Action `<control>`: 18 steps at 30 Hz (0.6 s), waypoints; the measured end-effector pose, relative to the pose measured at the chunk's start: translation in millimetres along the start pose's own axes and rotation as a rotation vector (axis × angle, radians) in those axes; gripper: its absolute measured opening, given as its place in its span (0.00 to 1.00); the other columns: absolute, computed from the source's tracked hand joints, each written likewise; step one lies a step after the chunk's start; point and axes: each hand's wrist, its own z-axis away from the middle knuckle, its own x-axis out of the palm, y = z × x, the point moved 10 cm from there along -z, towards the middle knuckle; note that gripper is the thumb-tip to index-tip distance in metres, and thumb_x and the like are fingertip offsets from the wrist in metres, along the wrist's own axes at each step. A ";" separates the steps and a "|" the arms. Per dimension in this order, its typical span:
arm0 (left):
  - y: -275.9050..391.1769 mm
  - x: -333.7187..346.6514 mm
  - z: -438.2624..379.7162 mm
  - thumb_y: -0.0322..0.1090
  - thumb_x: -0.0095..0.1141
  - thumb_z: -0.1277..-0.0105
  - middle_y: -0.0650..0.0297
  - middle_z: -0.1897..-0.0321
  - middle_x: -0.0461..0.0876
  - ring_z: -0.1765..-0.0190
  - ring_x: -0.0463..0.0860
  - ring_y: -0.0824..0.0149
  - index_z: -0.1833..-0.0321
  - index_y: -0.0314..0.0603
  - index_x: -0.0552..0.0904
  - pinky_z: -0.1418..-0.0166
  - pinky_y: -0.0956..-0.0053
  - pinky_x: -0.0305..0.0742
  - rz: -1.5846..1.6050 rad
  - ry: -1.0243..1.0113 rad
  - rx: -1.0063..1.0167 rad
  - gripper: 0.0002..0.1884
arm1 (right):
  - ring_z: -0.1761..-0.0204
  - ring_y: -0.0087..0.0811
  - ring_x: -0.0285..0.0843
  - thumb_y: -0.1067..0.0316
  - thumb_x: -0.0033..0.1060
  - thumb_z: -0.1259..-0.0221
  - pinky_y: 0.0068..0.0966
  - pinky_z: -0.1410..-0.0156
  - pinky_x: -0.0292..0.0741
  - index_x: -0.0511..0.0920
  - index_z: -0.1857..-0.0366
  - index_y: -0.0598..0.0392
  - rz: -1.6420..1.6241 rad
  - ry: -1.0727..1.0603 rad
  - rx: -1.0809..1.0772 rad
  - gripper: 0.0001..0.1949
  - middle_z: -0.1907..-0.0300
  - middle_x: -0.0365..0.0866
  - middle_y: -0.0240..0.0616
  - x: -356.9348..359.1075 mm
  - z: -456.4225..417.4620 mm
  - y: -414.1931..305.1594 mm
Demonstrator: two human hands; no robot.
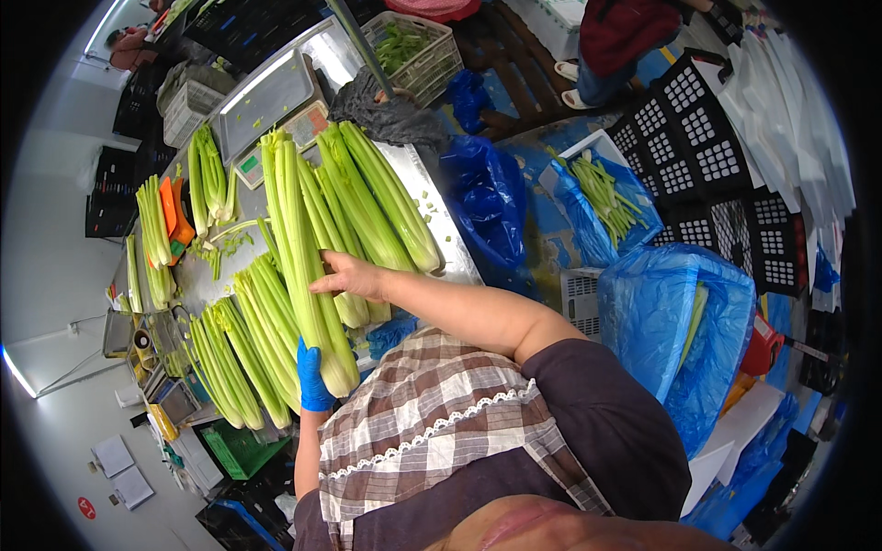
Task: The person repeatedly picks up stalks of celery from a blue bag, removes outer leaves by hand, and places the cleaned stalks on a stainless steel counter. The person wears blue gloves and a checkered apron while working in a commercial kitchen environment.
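Note:
A large celery bunch [303,255] lies across my front, its pale root end towards me and cut tops pointing away. My left hand [313,377], in a blue glove, holds it near the root end. Bare, my right hand [355,275] grips the same bunch at mid-length from the right side. Several celery heads [375,206] lie to the right of it, and more celery heads [241,358] lie in a row to the left, all on a metal table [455,258]. My fingertips under the held bunch are partly hidden.
Beyond the bunch stand weighing scales [265,103]. An orange-handled knife [178,217] lies among celery at the far left. To the right are a blue-lined box of cut stalks [599,193], another blue-lined box [675,337] and black crates [689,138]. A person [620,41] stands beyond.

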 end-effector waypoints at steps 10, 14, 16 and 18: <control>-18.2 -9.6 -19.5 0.54 0.68 0.39 0.51 0.45 0.81 0.52 0.86 0.56 0.25 0.42 0.64 0.51 0.61 0.86 -0.056 -0.034 0.066 0.43 | 0.52 0.32 0.82 0.53 0.84 0.50 0.29 0.52 0.80 0.66 0.33 0.59 0.022 0.222 -0.074 0.42 0.47 0.81 0.43 -33.8 0.7 -1.2; -12.4 9.0 -15.8 0.50 0.70 0.40 0.53 0.39 0.79 0.41 0.82 0.58 0.24 0.37 0.63 0.40 0.63 0.81 -0.024 -0.028 0.092 0.46 | 0.49 0.30 0.80 0.52 0.80 0.44 0.29 0.46 0.77 0.68 0.33 0.57 0.083 0.162 -0.021 0.38 0.45 0.80 0.38 -24.8 5.2 5.7; -19.0 6.9 -23.7 0.46 0.71 0.41 0.54 0.34 0.76 0.35 0.78 0.60 0.23 0.36 0.63 0.33 0.64 0.76 -0.254 -0.011 0.113 0.46 | 0.44 0.32 0.77 0.53 0.73 0.37 0.31 0.39 0.74 0.70 0.35 0.58 0.114 0.305 0.116 0.32 0.44 0.80 0.40 -36.1 17.9 10.5; -12.7 26.1 -33.9 0.42 0.74 0.44 0.53 0.32 0.75 0.33 0.76 0.61 0.22 0.35 0.62 0.29 0.64 0.71 -0.228 -0.020 0.162 0.48 | 0.44 0.33 0.78 0.53 0.71 0.36 0.34 0.35 0.73 0.71 0.38 0.63 0.164 0.248 0.030 0.30 0.43 0.80 0.42 -53.4 15.9 10.0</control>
